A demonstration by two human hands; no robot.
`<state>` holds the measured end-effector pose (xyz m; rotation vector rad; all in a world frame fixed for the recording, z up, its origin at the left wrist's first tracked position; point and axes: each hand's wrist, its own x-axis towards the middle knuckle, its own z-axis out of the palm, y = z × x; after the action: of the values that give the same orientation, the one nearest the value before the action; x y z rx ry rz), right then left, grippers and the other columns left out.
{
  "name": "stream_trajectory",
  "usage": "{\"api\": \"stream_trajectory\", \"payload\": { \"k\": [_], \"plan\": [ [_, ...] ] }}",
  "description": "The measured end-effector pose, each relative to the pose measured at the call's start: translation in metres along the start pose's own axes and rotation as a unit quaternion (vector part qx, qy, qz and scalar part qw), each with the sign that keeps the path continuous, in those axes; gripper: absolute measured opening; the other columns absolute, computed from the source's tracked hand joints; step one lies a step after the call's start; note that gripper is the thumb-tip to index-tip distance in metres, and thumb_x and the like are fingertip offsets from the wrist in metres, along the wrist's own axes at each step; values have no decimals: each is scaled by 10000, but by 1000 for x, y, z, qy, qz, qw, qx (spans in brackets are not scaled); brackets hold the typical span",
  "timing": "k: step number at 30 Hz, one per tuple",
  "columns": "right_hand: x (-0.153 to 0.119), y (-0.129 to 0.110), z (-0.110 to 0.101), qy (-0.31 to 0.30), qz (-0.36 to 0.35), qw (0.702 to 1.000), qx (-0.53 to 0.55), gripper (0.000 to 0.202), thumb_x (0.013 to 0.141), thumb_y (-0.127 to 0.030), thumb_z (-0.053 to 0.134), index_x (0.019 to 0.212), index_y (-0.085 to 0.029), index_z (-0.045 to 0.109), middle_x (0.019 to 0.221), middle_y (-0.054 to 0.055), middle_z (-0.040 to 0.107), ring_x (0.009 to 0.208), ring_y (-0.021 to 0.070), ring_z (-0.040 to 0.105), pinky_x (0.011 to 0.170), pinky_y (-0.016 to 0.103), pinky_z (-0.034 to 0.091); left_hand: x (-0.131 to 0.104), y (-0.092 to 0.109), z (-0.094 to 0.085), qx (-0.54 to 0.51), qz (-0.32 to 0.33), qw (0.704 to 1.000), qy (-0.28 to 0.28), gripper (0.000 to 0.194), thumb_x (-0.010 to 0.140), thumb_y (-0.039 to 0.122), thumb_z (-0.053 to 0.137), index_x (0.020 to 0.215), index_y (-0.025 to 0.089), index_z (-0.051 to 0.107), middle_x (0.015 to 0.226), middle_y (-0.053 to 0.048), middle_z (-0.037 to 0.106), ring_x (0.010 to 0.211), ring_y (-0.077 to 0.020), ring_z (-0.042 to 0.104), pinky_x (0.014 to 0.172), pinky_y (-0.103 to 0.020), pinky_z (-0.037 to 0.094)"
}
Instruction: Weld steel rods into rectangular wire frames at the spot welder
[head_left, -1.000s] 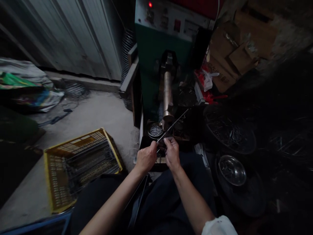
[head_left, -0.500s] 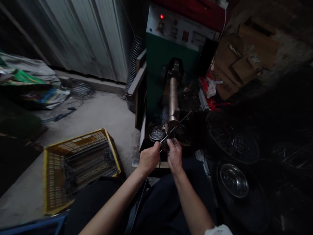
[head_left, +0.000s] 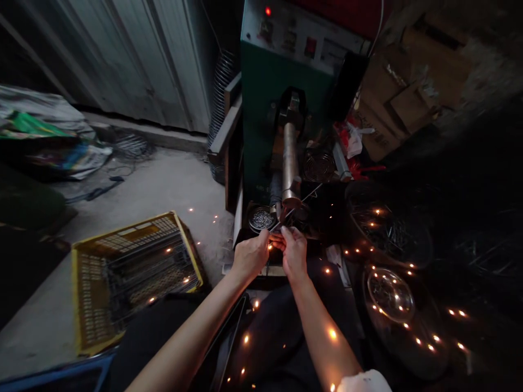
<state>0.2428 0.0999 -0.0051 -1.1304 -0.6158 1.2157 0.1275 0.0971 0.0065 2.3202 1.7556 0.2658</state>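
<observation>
My left hand (head_left: 252,254) is closed on a thin metal rod (head_left: 304,198), which slants up to the right beneath the tip of the machine's metal arm (head_left: 290,163). Just right of it, my right hand (head_left: 295,251) pinches at the same spot, its fingertips lit orange; whatever small part lies between them is too hidden to name. A round dish of small metal pieces (head_left: 262,219) sits beside the machine's tip, above my left hand. Bright sparks are scattered over my right forearm, my lap and the area to the right.
The green machine (head_left: 261,109) with a red light stands ahead. A yellow crate (head_left: 77,294) of wire pieces is on the floor at left. On the right are a dark basin of metal pieces (head_left: 394,234) and a clear bowl (head_left: 390,295). Cardboard (head_left: 378,128) lies behind.
Sparks have appeared around my hands and across the lower and right parts of the view. Both hands remain at the machine's tip, and the view has shifted slightly.
</observation>
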Motion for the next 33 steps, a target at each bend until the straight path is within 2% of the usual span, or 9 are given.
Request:
{"api": "stream_trajectory", "payload": {
  "k": [4, 10, 15, 22, 25, 27, 30, 33],
  "plan": [
    [8, -3, -8, 17, -52, 998, -28, 213, 753, -366, 715, 715, -173, 633, 627, -30, 646, 561, 107, 578, 567, 222, 469, 11, -1, 2, -10, 23, 1000, 11, 225, 953, 128, 345, 1033, 164, 552, 835, -100, 727, 800, -303, 716, 585, -324, 450],
    [17, -10, -12, 28, -65, 997, -28, 281, 738, -400, 715, 647, -178, 570, 526, -62, 536, 474, 80, 465, 481, 204, 382, 23, 4, 5, -15, 39, 999, 25, 233, 949, 115, 331, 1018, 160, 550, 826, -103, 724, 787, -293, 715, 582, -318, 444],
    [22, -7, -9, 18, -45, 999, 12, 306, 718, -399, 720, 625, -185, 522, 494, -75, 491, 444, 67, 413, 447, 193, 341, 28, 3, 5, -11, 45, 999, 26, 234, 946, 109, 330, 1018, 156, 547, 806, -104, 719, 777, -298, 713, 578, -320, 431],
    [21, -8, -18, -2, -4, 1000, -4, 336, 717, -460, 741, 687, -180, 558, 536, -60, 542, 447, 68, 454, 428, 175, 342, 27, -4, 4, -16, 66, 997, 25, 281, 1016, 240, 262, 1000, 157, 530, 810, -102, 704, 751, -256, 696, 589, -305, 419],
    [2, 0, -30, -2, 11, 998, -55, 364, 745, -526, 703, 723, -187, 570, 537, -63, 534, 443, 77, 450, 430, 180, 352, 22, -10, 2, -29, 98, 994, 31, 232, 1000, 206, 298, 980, 175, 527, 818, -77, 699, 770, -222, 687, 631, -285, 436],
    [-20, 13, -40, -24, 35, 995, -95, 366, 749, -531, 695, 708, -191, 567, 537, -65, 520, 454, 82, 443, 439, 184, 352, 16, -16, 2, -36, 111, 992, 37, 220, 975, 163, 317, 963, 181, 536, 813, -75, 694, 767, -218, 680, 637, -284, 443],
    [-60, 40, -53, -120, 88, 973, -178, 337, 729, -480, 723, 667, -183, 578, 563, -55, 535, 482, 82, 437, 467, 189, 348, 0, -34, 4, -42, 120, 991, 41, 242, 898, 71, 351, 939, 179, 564, 824, -93, 685, 786, -235, 668, 641, -298, 446],
    [-99, 65, -66, -218, 126, 930, -268, 270, 735, -425, 716, 693, -176, 619, 611, -36, 588, 533, 105, 496, 522, 203, 384, -30, -68, 0, -46, 101, 993, 37, 273, 825, 28, 383, 900, 187, 591, 799, -88, 671, 767, -242, 653, 618, -300, 430]
  ]
}}
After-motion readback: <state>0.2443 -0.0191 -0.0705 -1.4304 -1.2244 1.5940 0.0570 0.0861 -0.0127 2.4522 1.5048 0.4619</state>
